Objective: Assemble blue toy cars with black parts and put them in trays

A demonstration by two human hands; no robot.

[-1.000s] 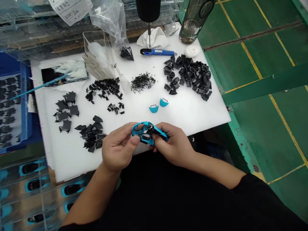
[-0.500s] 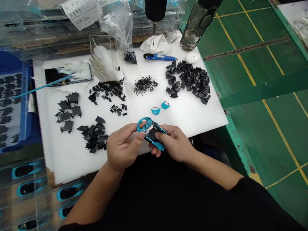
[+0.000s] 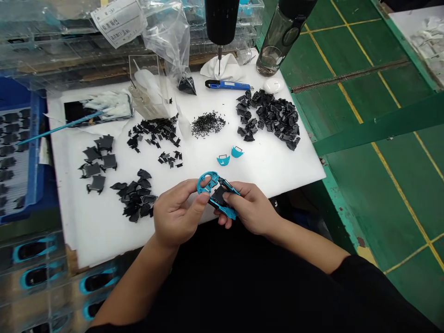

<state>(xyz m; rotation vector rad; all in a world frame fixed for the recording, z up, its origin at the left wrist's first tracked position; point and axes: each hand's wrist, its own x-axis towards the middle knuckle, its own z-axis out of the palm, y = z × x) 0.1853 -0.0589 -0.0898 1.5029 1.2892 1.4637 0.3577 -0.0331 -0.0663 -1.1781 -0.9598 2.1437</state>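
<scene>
Between both hands, above the table's front edge, is a blue toy car body shell (image 3: pixel 207 182) with its hollow inside facing up. My left hand (image 3: pixel 178 210) pinches the rounded blue end between thumb and fingers. My right hand (image 3: pixel 255 210) grips the other end, its thumb pressed on a black plastic piece (image 3: pixel 218 196) inside the shell. The right fingers curl underneath and are partly hidden. Just beyond the shell, two small blue curved parts (image 3: pixel 224 160) lie on the white table (image 3: pixel 194 162).
Heaps of black parts (image 3: pixel 277 115), small black clips (image 3: pixel 154 132) and tiny screws (image 3: pixel 208 124) cover areas of the table. An electric screwdriver (image 3: pixel 221 23) hangs at the back above a blue cutter knife (image 3: pixel 229 85). A bottle (image 3: pixel 277 46) stands at the back right; a blue crate (image 3: pixel 34 185) is at left.
The camera view has shifted slightly. Both hands keep the same grip on the toy car body shell, and the right thumb stays on the black piece.
</scene>
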